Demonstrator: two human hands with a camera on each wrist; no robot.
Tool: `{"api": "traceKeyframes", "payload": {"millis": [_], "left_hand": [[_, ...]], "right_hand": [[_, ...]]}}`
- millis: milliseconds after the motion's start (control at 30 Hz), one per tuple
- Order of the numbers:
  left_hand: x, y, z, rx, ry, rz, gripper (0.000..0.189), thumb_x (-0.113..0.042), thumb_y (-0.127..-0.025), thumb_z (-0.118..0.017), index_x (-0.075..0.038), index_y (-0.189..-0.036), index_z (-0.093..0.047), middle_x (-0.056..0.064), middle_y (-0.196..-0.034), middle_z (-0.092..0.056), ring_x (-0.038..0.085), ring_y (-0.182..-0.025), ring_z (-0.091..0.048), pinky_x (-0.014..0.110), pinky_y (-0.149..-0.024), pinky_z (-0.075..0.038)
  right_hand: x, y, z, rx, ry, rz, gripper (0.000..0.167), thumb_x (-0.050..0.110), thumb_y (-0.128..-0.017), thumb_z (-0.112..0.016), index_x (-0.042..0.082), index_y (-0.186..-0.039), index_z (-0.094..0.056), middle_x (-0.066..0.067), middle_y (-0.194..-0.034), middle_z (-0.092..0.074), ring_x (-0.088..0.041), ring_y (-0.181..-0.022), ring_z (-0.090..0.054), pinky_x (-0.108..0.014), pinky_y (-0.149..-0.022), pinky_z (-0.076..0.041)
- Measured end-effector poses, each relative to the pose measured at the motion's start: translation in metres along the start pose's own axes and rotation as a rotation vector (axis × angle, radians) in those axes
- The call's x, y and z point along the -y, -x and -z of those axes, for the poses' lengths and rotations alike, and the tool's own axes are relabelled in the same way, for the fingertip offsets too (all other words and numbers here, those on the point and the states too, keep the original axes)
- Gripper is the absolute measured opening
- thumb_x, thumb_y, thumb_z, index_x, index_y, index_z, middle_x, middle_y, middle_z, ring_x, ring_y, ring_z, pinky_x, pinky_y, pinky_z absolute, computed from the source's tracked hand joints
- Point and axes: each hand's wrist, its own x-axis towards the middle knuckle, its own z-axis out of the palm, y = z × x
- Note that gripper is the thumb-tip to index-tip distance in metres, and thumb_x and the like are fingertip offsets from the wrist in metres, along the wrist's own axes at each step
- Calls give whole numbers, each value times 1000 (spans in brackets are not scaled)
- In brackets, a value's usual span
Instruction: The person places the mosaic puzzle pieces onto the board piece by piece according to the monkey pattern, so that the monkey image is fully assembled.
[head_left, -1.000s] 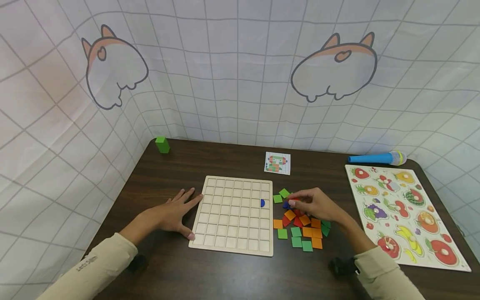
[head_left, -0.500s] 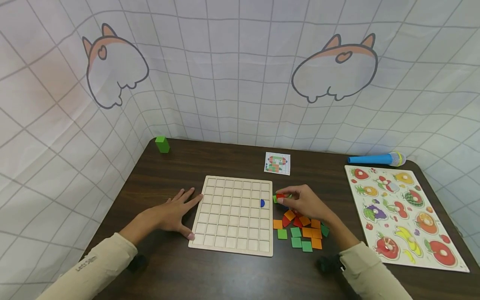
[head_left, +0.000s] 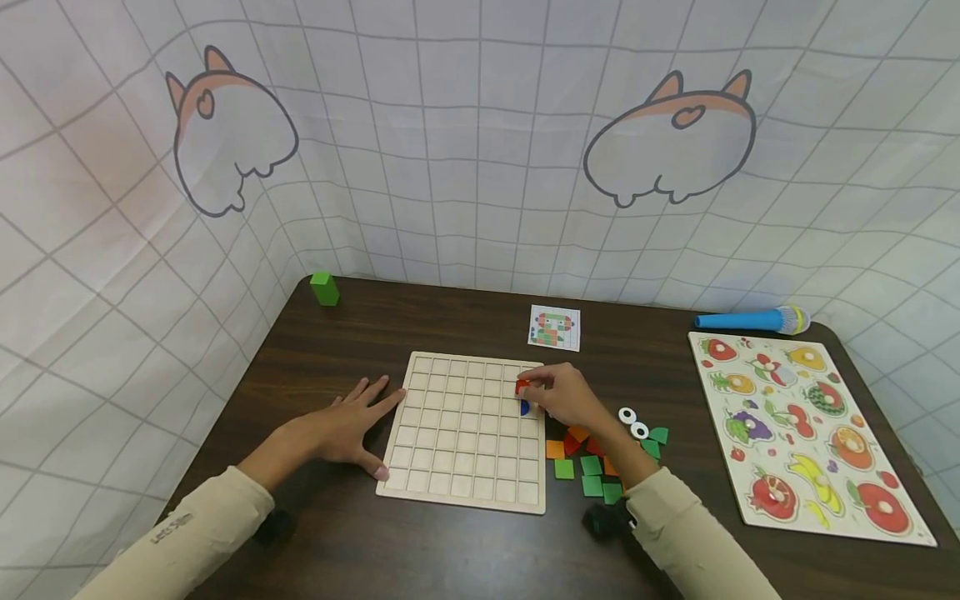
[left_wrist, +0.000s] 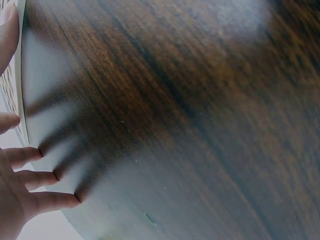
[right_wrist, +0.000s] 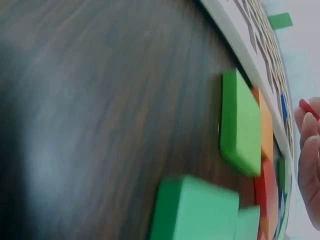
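Observation:
A pale wooden board [head_left: 457,433] with a grid of square recesses lies on the dark table in the head view. One blue half-round piece [head_left: 524,408] sits in a cell near its right side. Just behind that piece, my right hand [head_left: 564,395] pinches a red tile [head_left: 521,386] over the board; the tile's underside is hidden. The red tile [right_wrist: 306,107] also shows at the fingertips in the right wrist view. My left hand [head_left: 339,430] rests with spread fingers at the board's left edge, thumb and index finger touching it, other fingertips on the table [left_wrist: 165,125].
Right of the board lie loose orange [head_left: 555,450], green [head_left: 564,469] and red tiles, partly under my right forearm, and two white rings [head_left: 627,415]. Behind the board lies a pattern card [head_left: 554,327]. Farther out are a fruit puzzle [head_left: 813,433], a blue toy microphone [head_left: 753,320] and a green block [head_left: 325,289].
My right hand has carried the red tile left from the loose pile to above the board's right side. The white rings have come into view. My left hand has stayed put.

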Motion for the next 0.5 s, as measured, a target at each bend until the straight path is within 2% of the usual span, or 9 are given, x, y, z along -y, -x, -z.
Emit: {"api": "traceKeyframes", "payload": {"millis": [233,500], "left_hand": [[0,1,1,2,0,-5,126,-66,-69,-80,-19,-163,-11,22,-168,1,54,-151,1,80,-108,-14],[0,1,1,-4,7,-13,126,-66,-68,-80,-19,-163,-11,22,-168,0,54,-151,1,81,-107,-14]], "right_hand": [[9,-10,-15,-55,93,7,25,16,-92,-71,5,-114,-76,-6,-83,-74,-10,-45,-37,-24,-48,-32],[15,-12,-19,-83,192,-24,24,21,-90,-75,11,-111,-79,-2,-82,-73,-11,-50,-43,-25,-50,-33]]}}
